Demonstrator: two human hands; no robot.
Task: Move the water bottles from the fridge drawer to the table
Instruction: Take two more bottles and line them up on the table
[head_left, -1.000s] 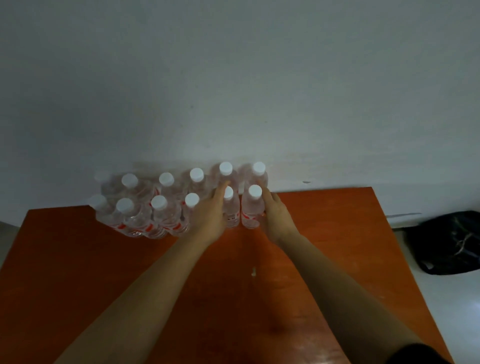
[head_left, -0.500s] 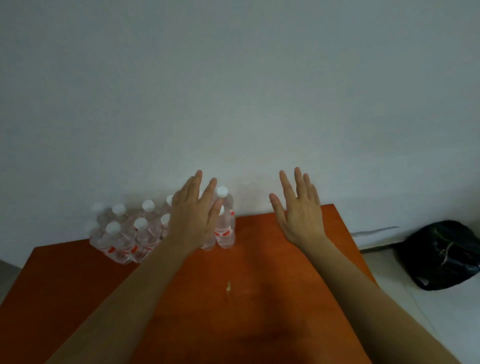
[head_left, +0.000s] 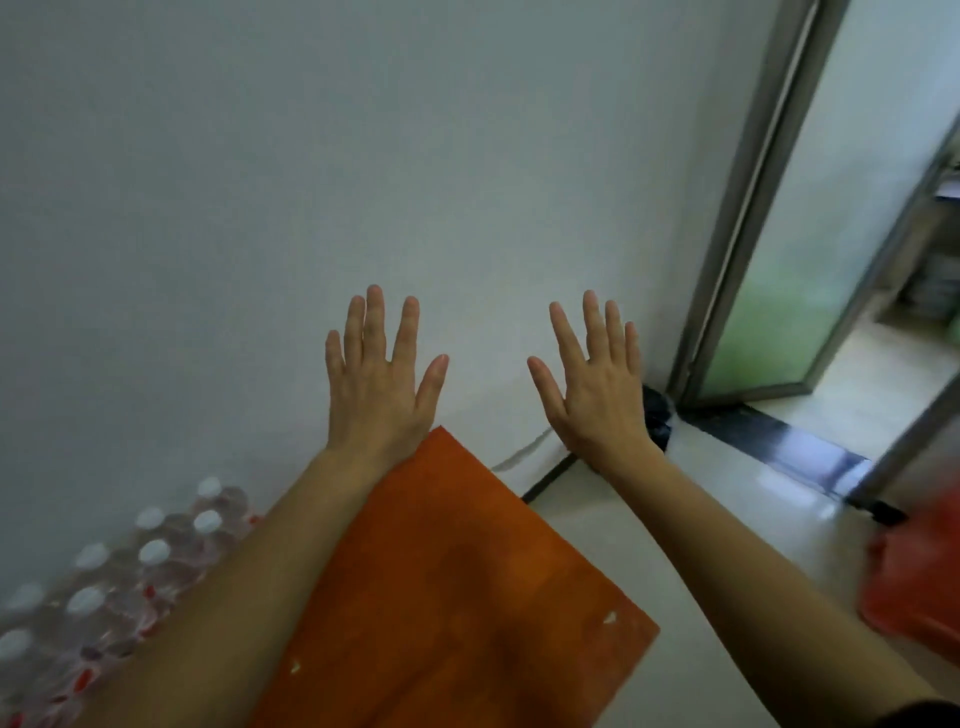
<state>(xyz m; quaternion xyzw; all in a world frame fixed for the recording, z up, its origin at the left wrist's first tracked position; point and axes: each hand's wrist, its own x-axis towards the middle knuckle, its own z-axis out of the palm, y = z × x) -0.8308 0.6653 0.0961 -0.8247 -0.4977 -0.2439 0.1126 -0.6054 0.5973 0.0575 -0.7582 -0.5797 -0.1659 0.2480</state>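
Where an orange bench (head_left: 457, 597) abuts a pale wall (head_left: 260, 156), with glossy floor (head_left: 701, 519) and a frosted glass door (head_left: 779, 260) at right: water bottles (head_left: 130, 571) clustered on the bench's left against the wall; left hand (head_left: 376, 395) and right hand (head_left: 597, 400) spread, empty, now lifted off the bottles touched a second ago.

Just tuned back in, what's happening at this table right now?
Nobody is holding anything. The person's left hand and right hand are both open, fingers spread, held up near the far corner of the orange table. The clear plastic water bottles with white caps stand clustered at the left, beside the wall.
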